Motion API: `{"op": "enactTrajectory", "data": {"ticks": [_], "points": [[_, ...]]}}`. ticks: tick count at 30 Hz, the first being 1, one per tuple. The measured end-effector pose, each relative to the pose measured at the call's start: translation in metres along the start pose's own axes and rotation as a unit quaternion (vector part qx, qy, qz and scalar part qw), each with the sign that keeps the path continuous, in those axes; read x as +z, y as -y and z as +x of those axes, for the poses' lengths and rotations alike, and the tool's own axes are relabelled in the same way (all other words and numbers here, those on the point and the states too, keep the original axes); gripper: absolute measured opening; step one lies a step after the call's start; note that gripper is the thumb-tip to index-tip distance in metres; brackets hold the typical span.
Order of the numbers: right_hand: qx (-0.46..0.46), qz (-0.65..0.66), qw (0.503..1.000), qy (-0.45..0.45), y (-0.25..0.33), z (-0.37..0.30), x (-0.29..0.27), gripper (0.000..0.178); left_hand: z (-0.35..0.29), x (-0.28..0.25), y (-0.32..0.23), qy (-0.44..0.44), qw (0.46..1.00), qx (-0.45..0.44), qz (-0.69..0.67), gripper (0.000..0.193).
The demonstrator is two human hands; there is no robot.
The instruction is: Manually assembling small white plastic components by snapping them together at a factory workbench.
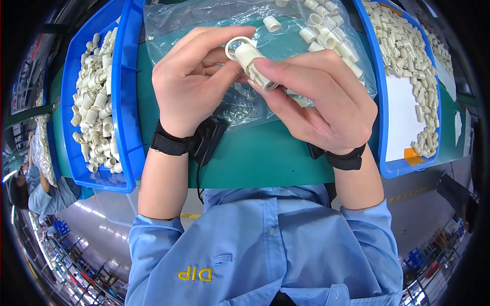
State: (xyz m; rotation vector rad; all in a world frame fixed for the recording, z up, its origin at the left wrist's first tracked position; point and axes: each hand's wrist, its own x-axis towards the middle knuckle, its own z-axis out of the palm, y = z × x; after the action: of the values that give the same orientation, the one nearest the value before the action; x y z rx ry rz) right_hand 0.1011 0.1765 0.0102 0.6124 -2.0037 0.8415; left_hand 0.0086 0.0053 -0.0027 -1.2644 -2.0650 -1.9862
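Item: white plastic tube fitting [256,69], short and cylindrical, held above the green table [255,153] at mid-frame, tilted, with a white ring [238,45] at its upper end.

Handling note: judged best done by keeping ring and tube on one axis and pressing evenly, so the ring seats square rather than cocked.

Right hand [326,104]: fingers closed narrowly around the tube body, thumb along its side.

Left hand [196,76]: fingertips pinched at the ring end, thumb beneath.

Beneath: clear plastic bag [204,20] with loose white fittings.

Flanking: blue bin [125,102] at left, full of similar fittings; second blue bin [380,102] at right, likewise. Black wrist straps [171,143] on both arms.
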Motion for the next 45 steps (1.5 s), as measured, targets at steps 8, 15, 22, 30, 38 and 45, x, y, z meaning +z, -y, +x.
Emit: {"op": "enactTrajectory", "data": {"ticks": [8, 15, 22, 30, 38, 45], "points": [[0.001, -0.023, 1.0, 0.012, 0.001, -0.002, 0.002, 0.04, -0.001, 0.001, 0.004, -0.007, 0.997, 0.054, 0.057, 0.039], [0.028, -0.028, 0.999, 0.011, 0.001, -0.002, 0.007, 0.039, 0.0, -0.001, 0.003, 0.016, 0.988, 0.08, 0.132, 0.031], [0.093, 0.029, 0.994, 0.052, -0.001, -0.001, 0.0, 0.033, 0.001, 0.001, 0.005, 0.022, 0.98, 0.125, 0.153, 0.034], [0.156, 0.122, 0.978, 0.069, -0.003, 0.008, -0.008, 0.032, 0.002, 0.003, 0.004, 0.028, 0.976, 0.142, 0.163, 0.043], [0.313, 0.162, 0.933, 0.072, 0.011, 0.024, -0.024, 0.015, 0.002, 0.005, 0.007, 0.02, 0.948, 0.193, 0.251, 0.04], [0.189, 0.13, 0.973, 0.04, 0.005, 0.017, -0.018, 0.02, -0.004, 0.01, -0.003, -0.013, 0.975, 0.134, 0.174, 0.036]]}}
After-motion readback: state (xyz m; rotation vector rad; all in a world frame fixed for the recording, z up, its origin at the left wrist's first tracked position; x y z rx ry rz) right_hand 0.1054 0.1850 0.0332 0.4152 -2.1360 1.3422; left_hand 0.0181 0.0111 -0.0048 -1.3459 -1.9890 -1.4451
